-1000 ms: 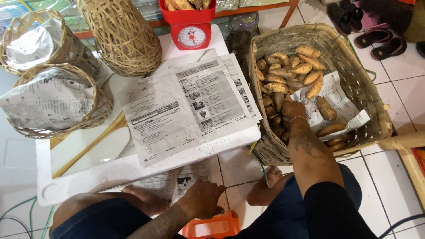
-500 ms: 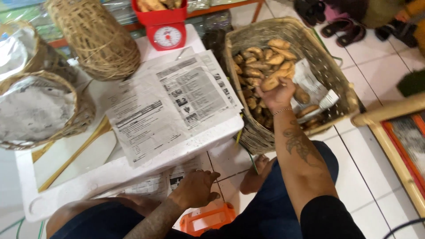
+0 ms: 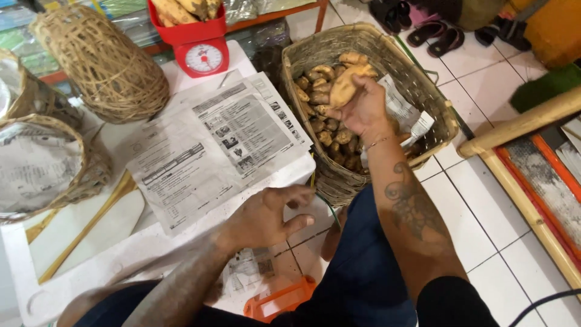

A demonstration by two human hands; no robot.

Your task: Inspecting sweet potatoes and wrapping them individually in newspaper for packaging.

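My right hand [image 3: 362, 110] is raised above a large woven basket [image 3: 423, 91] of brown sweet potatoes and grips one sweet potato [image 3: 346, 85]. More sweet potatoes [image 3: 324, 130] and crumpled newspaper lie inside the basket. My left hand [image 3: 266, 217] hovers, fingers spread and holding nothing, at the near edge of a white table [image 3: 121, 254], beside a newspaper sheet [image 3: 212, 145] spread on it.
A red kitchen scale [image 3: 200, 51] loaded with sweet potatoes stands at the table's far edge. An upturned wicker basket [image 3: 106, 66] and two newspaper-lined baskets [image 3: 45, 163] sit at left. A bamboo frame [image 3: 520, 124] and sandals [image 3: 445, 39] are at right on the tiled floor.
My right hand lifted a sweet potato out of the basket. My left hand rose from below the table to its near edge and spread its fingers.
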